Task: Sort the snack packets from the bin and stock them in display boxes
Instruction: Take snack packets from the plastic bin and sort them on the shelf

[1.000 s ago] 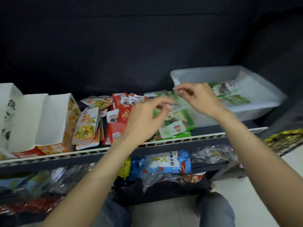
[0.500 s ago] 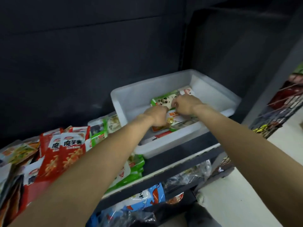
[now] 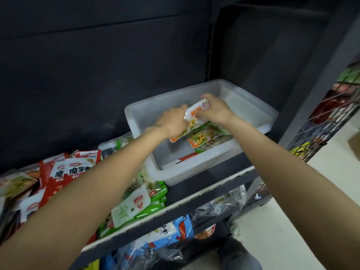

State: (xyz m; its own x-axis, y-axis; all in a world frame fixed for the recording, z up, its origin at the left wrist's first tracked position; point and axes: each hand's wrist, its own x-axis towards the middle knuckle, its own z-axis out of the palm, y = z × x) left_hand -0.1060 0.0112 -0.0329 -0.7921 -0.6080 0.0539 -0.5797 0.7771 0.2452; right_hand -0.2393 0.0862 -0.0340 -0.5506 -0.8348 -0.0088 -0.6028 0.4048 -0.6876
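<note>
A translucent white bin (image 3: pixel 251 108) sits on the dark shelf at centre right. Both my hands are inside it. My left hand (image 3: pixel 171 121) and my right hand (image 3: pixel 216 109) together grip an orange-and-white snack packet (image 3: pixel 193 115), raised and tilted above the others. Below it lie another orange packet (image 3: pixel 200 138), green packets (image 3: pixel 216 131) and a red packet (image 3: pixel 187 159) on the bin floor. Left of the bin, green packets (image 3: pixel 136 201) and red packets (image 3: pixel 64 172) stand in rows on the shelf.
The shelf's front edge (image 3: pixel 194 197) runs diagonally below my arms. Bagged snacks, one blue (image 3: pixel 175 234), fill the lower shelf. A wire rack (image 3: pixel 327 121) with goods stands at the right, over pale floor (image 3: pixel 282 230). A dark back panel rises behind the shelf.
My view swung right from the sorted rows to the bin. Both hands went into the bin, took an orange-and-white packet, and have lifted it off the pile.
</note>
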